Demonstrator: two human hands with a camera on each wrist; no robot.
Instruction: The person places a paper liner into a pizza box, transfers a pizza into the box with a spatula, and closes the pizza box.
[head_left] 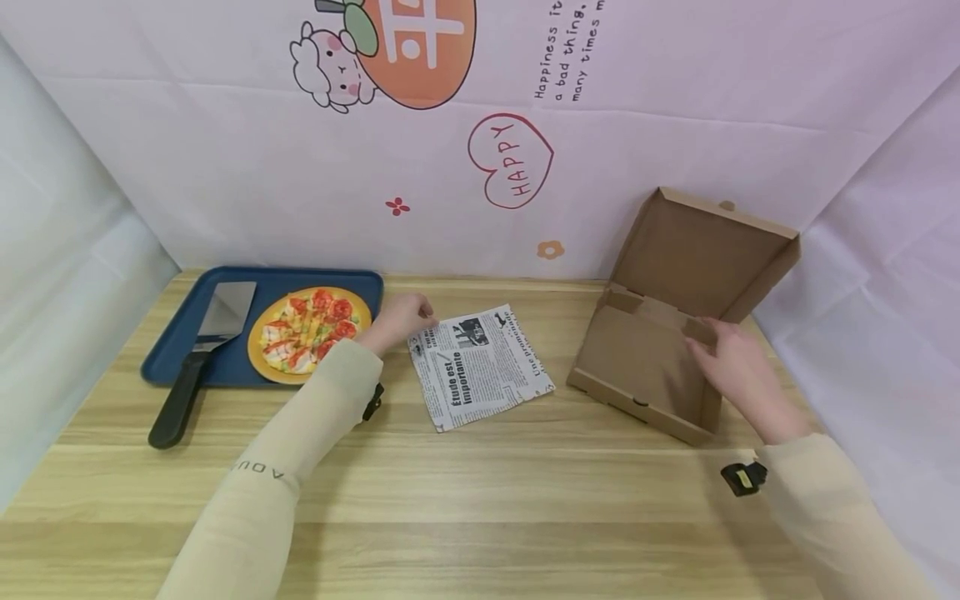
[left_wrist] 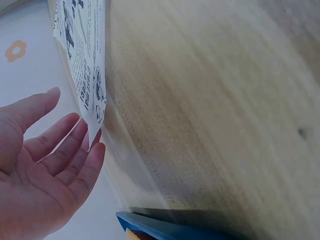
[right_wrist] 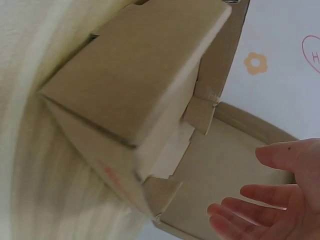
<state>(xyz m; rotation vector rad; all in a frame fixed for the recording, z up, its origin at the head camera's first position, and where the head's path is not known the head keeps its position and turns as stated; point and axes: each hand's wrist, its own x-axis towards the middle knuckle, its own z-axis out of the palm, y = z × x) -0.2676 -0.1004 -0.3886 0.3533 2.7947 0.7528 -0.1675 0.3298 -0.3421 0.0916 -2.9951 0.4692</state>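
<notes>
A sheet of newspaper-print paper (head_left: 483,367) lies on the table in the middle of the head view. My left hand (head_left: 401,321) is at its upper left corner. In the left wrist view that hand (left_wrist: 55,180) has its thumb apart and fingers loosely bent, the paper's corner (left_wrist: 92,115) right by the fingertips; whether they touch is unclear. On the right stands a brown cardboard pizza box (head_left: 637,358) with its lid (head_left: 705,258) raised. My right hand (head_left: 731,362) is over the box's right side. Its fingers (right_wrist: 250,212) are spread and hold nothing in the right wrist view.
A blue tray (head_left: 176,333) at the left bears a pizza (head_left: 307,333) and a spatula with a black handle (head_left: 183,400) jutting over the front rim. A printed cloth (head_left: 450,167) hangs behind the wooden table (head_left: 480,508), and white cloth (head_left: 885,333) borders the right side.
</notes>
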